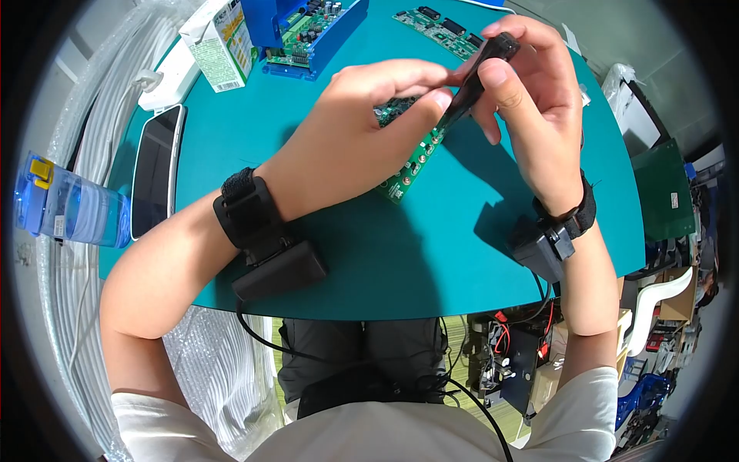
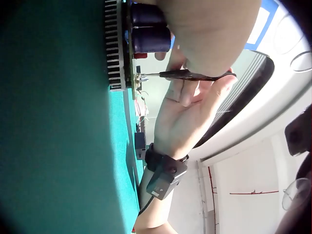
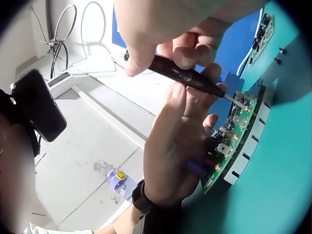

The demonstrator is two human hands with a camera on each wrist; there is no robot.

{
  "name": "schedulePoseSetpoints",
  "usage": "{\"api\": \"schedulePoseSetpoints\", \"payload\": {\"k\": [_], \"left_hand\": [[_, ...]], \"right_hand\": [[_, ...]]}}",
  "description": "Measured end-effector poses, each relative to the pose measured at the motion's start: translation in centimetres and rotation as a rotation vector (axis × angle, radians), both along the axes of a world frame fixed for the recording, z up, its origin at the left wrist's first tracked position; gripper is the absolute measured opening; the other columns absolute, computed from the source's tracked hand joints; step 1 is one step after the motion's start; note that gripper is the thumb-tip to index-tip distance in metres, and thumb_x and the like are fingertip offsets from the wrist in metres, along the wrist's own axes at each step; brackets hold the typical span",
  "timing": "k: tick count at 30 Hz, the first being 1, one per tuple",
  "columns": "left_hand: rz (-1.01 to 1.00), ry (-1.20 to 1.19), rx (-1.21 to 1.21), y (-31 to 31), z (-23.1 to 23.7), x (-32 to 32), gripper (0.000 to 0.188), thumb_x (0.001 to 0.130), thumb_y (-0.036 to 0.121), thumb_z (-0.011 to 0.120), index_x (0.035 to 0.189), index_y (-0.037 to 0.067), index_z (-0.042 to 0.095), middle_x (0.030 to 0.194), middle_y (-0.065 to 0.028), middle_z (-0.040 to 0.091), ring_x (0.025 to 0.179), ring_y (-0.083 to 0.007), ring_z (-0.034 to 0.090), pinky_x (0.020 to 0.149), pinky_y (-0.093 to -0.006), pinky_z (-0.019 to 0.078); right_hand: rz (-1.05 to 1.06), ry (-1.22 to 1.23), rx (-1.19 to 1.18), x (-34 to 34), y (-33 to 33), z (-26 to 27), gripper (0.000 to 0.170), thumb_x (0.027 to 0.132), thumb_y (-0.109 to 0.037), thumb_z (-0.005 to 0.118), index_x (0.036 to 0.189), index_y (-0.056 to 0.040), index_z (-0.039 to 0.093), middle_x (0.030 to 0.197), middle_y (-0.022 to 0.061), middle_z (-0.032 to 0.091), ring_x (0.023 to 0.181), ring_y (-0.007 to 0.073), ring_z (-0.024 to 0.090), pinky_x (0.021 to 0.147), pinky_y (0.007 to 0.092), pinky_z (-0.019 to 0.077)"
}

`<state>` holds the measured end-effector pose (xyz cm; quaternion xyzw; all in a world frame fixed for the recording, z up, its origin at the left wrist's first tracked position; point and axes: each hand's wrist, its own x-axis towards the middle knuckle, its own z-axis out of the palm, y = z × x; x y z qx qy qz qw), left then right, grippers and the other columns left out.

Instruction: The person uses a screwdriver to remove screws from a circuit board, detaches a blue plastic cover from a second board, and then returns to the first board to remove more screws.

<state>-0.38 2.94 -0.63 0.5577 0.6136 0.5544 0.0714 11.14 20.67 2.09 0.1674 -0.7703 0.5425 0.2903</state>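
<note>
A screwdriver with a dark handle (image 1: 471, 86) slants down to a green circuit board (image 1: 399, 187) on the teal table. My right hand (image 1: 543, 104) grips the upper handle between thumb and fingers. Lower on it, the thumb and index finger of my left hand (image 1: 350, 127) pinch the handle near the shaft. In the right wrist view the metal shaft (image 3: 235, 101) meets a screw along the board's edge. A finned heat sink (image 2: 115, 48) lies under the board, and dark cylindrical capacitors (image 2: 150, 40) stand on it. In the head view my left hand covers much of the board.
A blue case with a circuit board (image 1: 312, 46), a carton (image 1: 219, 50) and another green board (image 1: 443, 32) are at the back. The phone (image 1: 158, 173) lies left, near a blue water bottle (image 1: 73, 202). Two loose screws (image 3: 279, 56) rest on the table.
</note>
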Motion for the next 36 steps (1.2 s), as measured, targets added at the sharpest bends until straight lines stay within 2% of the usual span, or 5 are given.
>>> {"api": "schedulePoseSetpoints", "payload": {"k": [5,16,20,28,36], "left_hand": [[-0.026,0.115,0.060,0.0,0.2,0.1,0.024,0.099,0.015,0.067,0.115,-0.002,0.070,0.098,-0.0058,0.073,0.094,-0.0114,0.068,0.088,-0.0273,0.0526],[-0.096,-0.015,0.094,0.8,-0.7,-0.5,0.024,0.099,0.021,0.065,0.104,-0.003,0.068,0.086,-0.0098,0.072,0.076,-0.0150,0.065,0.070,-0.0297,0.0516],[-0.123,-0.056,-0.133,-0.1,0.5,-0.6,0.027,0.103,0.018,0.062,0.121,-0.002,0.066,0.108,-0.0067,0.073,0.099,-0.0134,0.067,0.093,-0.0299,0.0517],[-0.080,0.005,0.037,0.0,-0.1,-0.2,0.026,0.098,0.014,0.068,0.118,-0.002,0.067,0.106,-0.0070,0.073,0.100,-0.0139,0.069,0.092,-0.0287,0.0529],[-0.083,0.031,-0.192,-0.5,0.6,-0.5,0.026,0.101,0.017,0.064,0.119,-0.002,0.067,0.102,-0.0060,0.073,0.093,-0.0136,0.068,0.084,-0.0296,0.0529]], "right_hand": [[-0.265,0.062,0.110,0.0,-0.5,-0.1,0.032,0.106,-0.017,0.057,0.135,-0.0054,0.053,0.105,0.0119,0.067,0.064,0.0081,0.058,0.050,0.0206,0.0427],[0.130,-0.095,-0.129,0.2,0.1,-0.2,0.049,0.111,-0.022,0.047,0.154,-0.0004,0.040,0.111,0.0170,0.069,0.068,0.0127,0.063,0.061,0.0240,0.0518],[0.101,-0.089,-0.086,0.2,-0.1,0.0,0.050,0.111,-0.023,0.047,0.155,0.0005,0.039,0.112,0.0172,0.069,0.066,0.0124,0.061,0.060,0.0242,0.0516],[-0.107,-0.054,0.118,0.7,-0.3,0.7,0.036,0.104,-0.020,0.061,0.135,-0.0020,0.055,0.112,0.0158,0.069,0.059,0.0079,0.054,0.053,0.0211,0.0449],[0.023,-0.015,0.041,0.5,-0.7,0.6,0.044,0.110,-0.028,0.049,0.145,-0.0015,0.049,0.118,0.0201,0.070,0.058,0.0088,0.055,0.053,0.0222,0.0459]]}}
